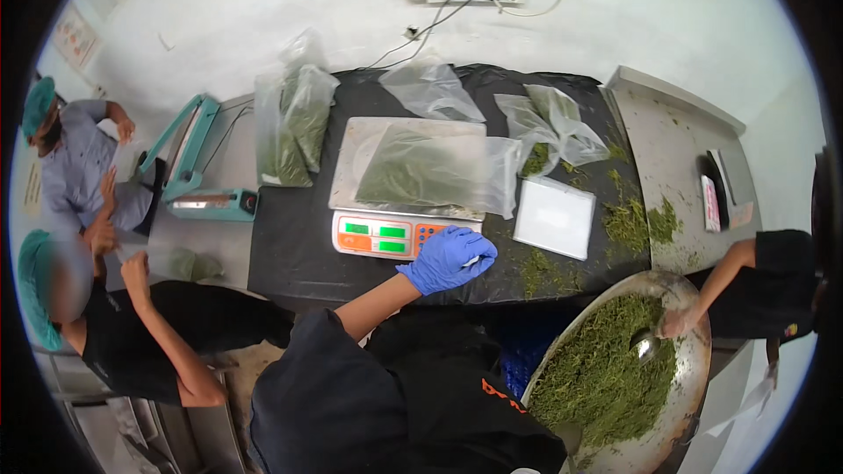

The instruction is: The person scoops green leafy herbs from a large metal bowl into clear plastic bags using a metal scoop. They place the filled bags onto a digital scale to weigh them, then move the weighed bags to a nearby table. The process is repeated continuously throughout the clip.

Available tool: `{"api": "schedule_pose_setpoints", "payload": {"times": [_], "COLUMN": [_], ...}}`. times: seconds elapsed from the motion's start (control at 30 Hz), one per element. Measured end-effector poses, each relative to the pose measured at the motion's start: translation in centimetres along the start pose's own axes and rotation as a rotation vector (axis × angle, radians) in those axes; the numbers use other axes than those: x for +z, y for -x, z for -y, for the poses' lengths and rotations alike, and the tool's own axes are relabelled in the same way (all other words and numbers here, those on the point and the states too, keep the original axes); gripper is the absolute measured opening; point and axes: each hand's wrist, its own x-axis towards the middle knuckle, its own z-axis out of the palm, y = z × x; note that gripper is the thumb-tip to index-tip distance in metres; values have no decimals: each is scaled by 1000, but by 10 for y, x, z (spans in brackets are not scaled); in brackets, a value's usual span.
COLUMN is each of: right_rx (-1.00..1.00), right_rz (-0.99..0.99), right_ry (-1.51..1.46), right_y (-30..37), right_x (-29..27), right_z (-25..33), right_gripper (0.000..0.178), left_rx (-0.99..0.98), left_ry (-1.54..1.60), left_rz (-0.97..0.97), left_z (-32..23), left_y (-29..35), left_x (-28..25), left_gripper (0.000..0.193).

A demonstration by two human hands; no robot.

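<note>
My left hand [448, 261], in a blue glove, is closed just in front of the scale's control panel. A small whitish bit shows at its fingers; what it is I cannot make out. Behind the hand, a digital scale [341, 186] with an orange and white panel and lit green displays carries a clear plastic bag [421, 168] of green shredded leaves. The bag lies flat, its unfilled end hanging over the right side. My right hand is out of view. A white rectangular tray or lid [554, 218] rests to the right of the scale.
Filled clear bags [294, 127] stand at the left, near a teal bag sealer [211, 204]. More bags [553, 127] lie at the back right. A large metal pan [698, 351] of green leaves stands at the lower right, where a co-worker's hand [678, 323] holds a scoop. Two people work at the left.
</note>
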Motion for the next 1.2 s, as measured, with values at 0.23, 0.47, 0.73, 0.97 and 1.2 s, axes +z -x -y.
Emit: {"api": "schedule_pose_setpoints", "payload": {"times": [0.23, 0.47, 0.73, 0.97, 1.2], "right_rx": [-34, -498, -297, -110, -163], "right_rz": [-71, -2, -224, 301, 424], "right_ry": [-240, -1039, -875, -1352, -1844], "right_y": [7, -29, -39, -90, -71], "right_x": [46, 17, 30, 53, 0], "right_z": [27, 168, 177, 129, 128], "right_gripper": [38, 57, 39, 27, 19], "left_rx": [40, -108, -203, -200, -240], "left_ry": [37, -30, -47, -61, -43], "left_rz": [137, 128, 61, 54, 40], "left_z": [-17, -13, -16, -15, -11], "left_y": [1, 45, 60, 63, 66], "left_x": [11, 2, -8, -7, -11], "left_gripper": [9, 8, 7, 9, 10]}}
